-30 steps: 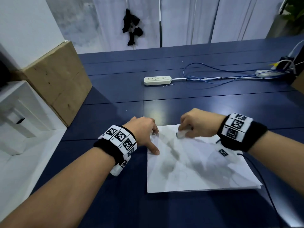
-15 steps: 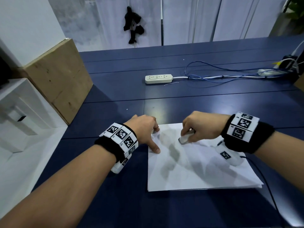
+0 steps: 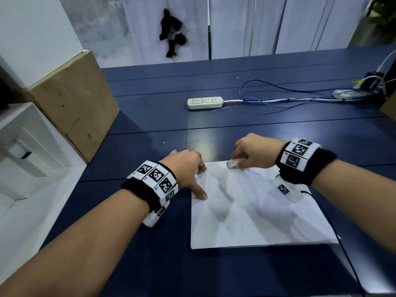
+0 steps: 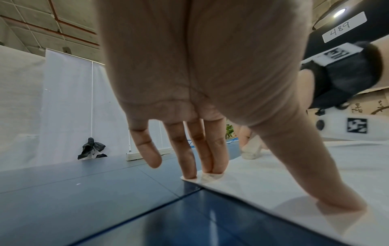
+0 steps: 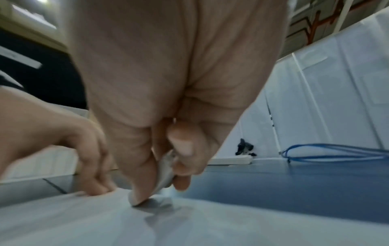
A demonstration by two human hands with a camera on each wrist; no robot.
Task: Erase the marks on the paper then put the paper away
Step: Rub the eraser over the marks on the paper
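White paper [image 3: 257,211] lies flat on the dark blue table [image 3: 150,264], toward five o'clock of the head view, with faint grey smudges across its middle. At the sheet's far edge, near its twelve o'clock side, the right hand [image 3: 255,152] pinches a small white eraser [image 3: 233,163] between thumb and curled fingers, and the eraser's lower end touches the paper; the right wrist view shows the same pinch, though it is blurred. At the sheet's ten o'clock corner the left hand [image 3: 186,170] holds nothing: its fingers are straight and spread, and the left wrist view shows three fingertips [image 4: 189,174] pressing right on the corner while the little finger hangs above the table. The thumb [image 3: 200,194] presses the sheet's nine o'clock edge, nearer to the person. Each wrist carries a black band with black-and-white square markers [image 3: 157,179]. Well beyond the paper, toward twelve o'clock, a cream power strip [image 3: 204,103] rests on the table, and blue cables [image 3: 278,99] run from beside it toward two o'clock. At ten o'clock a wooden board [image 3: 75,103] leans by the table's edge, next to a white shelf unit [image 3: 19,151]. At twelve o'clock a black tangled object [image 3: 171,35] hangs against the white curtain [image 3: 246,24].
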